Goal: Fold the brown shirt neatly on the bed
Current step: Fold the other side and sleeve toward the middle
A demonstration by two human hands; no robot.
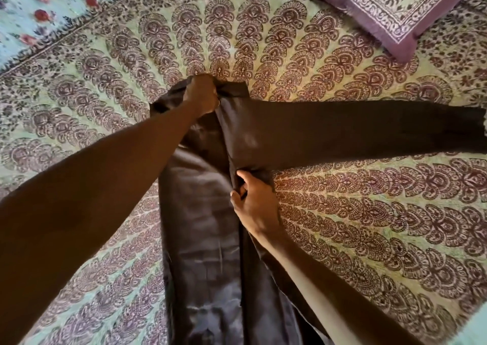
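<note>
The brown shirt (205,239) lies lengthwise down the middle of the bed, its body folded into a narrow strip. One long sleeve (369,128) stretches flat to the right. My left hand (201,95) grips the collar end at the far top of the shirt. Near the armpit, where the sleeve meets the body, my right hand (254,202) pinches the fabric edge. The shirt's lower hem runs out of view at the bottom.
The bed carries a green bedspread (369,226) with a dark maroon fan pattern. A purple-bordered pillow (390,10) lies at the far right corner. A light blue floral cloth (39,10) shows at the far left.
</note>
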